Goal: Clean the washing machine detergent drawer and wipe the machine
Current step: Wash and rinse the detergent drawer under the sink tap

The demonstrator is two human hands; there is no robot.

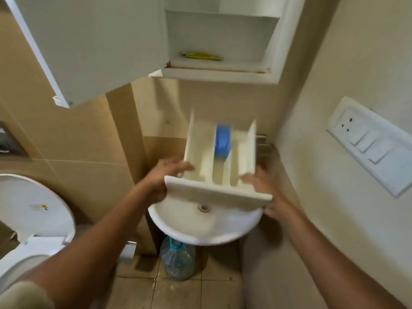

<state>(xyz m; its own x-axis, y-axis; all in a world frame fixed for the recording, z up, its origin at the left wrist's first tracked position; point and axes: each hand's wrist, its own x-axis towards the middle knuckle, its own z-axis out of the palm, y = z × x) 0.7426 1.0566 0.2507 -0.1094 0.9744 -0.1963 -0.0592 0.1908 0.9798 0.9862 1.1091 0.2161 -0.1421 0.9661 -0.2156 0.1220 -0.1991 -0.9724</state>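
Observation:
I hold the white detergent drawer (pixel 219 175) over a small white sink (pixel 200 228). The drawer has several compartments and a blue insert (pixel 223 140) in the middle one; its front panel faces me. My left hand (pixel 163 177) grips the drawer's left side near the front panel. At the right front corner my right hand (pixel 264 186) holds the drawer. The washing machine is not in view. The picture is blurred by motion.
An open white wall cabinet (pixel 218 72) hangs above the sink, its door (pixel 89 45) swung out to the left, a yellow item (pixel 200 55) on its shelf. A toilet (pixel 33 219) stands at left, a large water bottle (pixel 177 259) under the sink, a switch panel (pixel 370 143) on the right wall.

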